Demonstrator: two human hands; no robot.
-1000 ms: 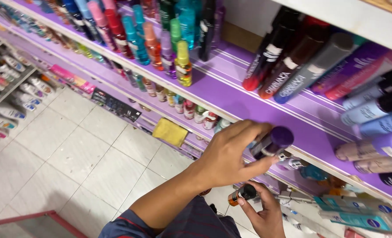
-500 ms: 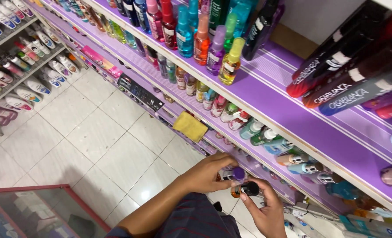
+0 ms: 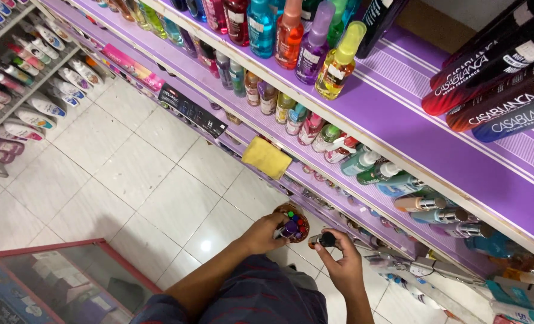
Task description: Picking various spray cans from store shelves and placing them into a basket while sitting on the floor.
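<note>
At the far left of the frame a grey rack (image 3: 21, 66) holds rows of small tubes and bottles, and a red-framed glass case (image 3: 57, 282) fills the lower left corner over the white tiled floor (image 3: 141, 180). Near the bottom centre the left hand (image 3: 265, 231) closes its fingers around a small purple-capped bottle (image 3: 289, 228), holding it over a round container of coloured bottles (image 3: 295, 221) low in the frame. Just to the right, the right hand (image 3: 342, 264) grips a small black-capped bottle (image 3: 323, 240) between thumb and fingers, near the other bottle but not touching it. Above them a yellow cloth (image 3: 267, 157) hangs from the purple shelf (image 3: 399, 114), which runs diagonally to the right edge and carries coloured spray bottles (image 3: 315, 42) and dark cans (image 3: 495, 84).
</note>
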